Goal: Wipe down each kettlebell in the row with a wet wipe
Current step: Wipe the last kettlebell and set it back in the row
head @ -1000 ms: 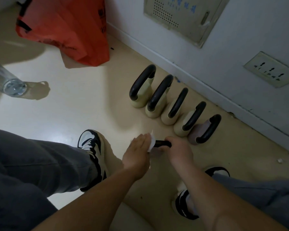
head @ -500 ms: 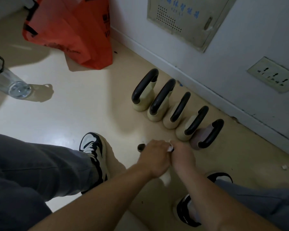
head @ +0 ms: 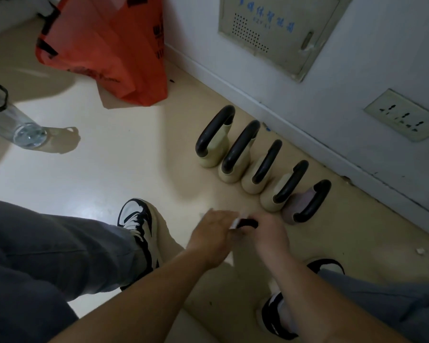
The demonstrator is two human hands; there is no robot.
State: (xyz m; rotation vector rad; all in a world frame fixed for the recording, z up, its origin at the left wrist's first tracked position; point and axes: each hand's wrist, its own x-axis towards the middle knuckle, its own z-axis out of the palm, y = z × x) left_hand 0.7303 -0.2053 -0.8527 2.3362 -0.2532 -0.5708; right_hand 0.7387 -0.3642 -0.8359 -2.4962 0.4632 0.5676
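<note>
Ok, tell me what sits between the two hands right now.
In the head view, a short black kettlebell handle shows between the left hand and right hand, with a white wet wipe at the left hand's fingertips against it.

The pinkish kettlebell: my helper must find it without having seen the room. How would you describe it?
Along the white wall, below the wall socket, five kettlebells stand in a row. The pinkish kettlebell is the end one nearest the person's hands; its four neighbours have cream bodies.

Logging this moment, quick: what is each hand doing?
Left hand: closed on the wet wipe, against the black handle.
Right hand: closed on that handle.
</note>
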